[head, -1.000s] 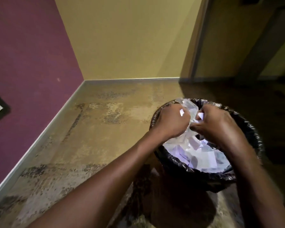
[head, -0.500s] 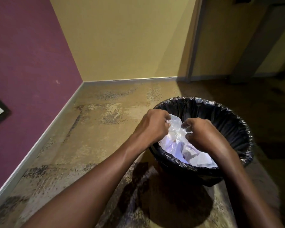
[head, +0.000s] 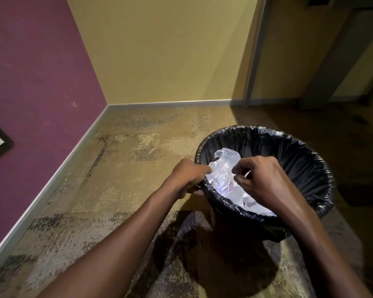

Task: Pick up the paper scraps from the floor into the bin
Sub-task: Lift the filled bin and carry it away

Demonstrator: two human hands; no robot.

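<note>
Inside the bin (head: 289,151), lined with a black bag (head: 310,190), lie white paper scraps (head: 252,203) under a crumpled clear plastic bag (head: 226,160). At the bin's near-left rim the left hand (head: 187,177) curls closed over the edge; above the opening the right hand (head: 261,179) hovers, fingers loosely bent, holding nothing visible.

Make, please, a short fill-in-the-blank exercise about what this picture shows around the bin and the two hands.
1. The bin is lined with a bag whose colour is ____.
2. The left hand is at the bin's ____.
3. The right hand hangs above the paper scraps, which lie ____ the bin.
4. The wall on the left side of the picture is painted ____.

Missing words: black; rim; inside; purple
</note>
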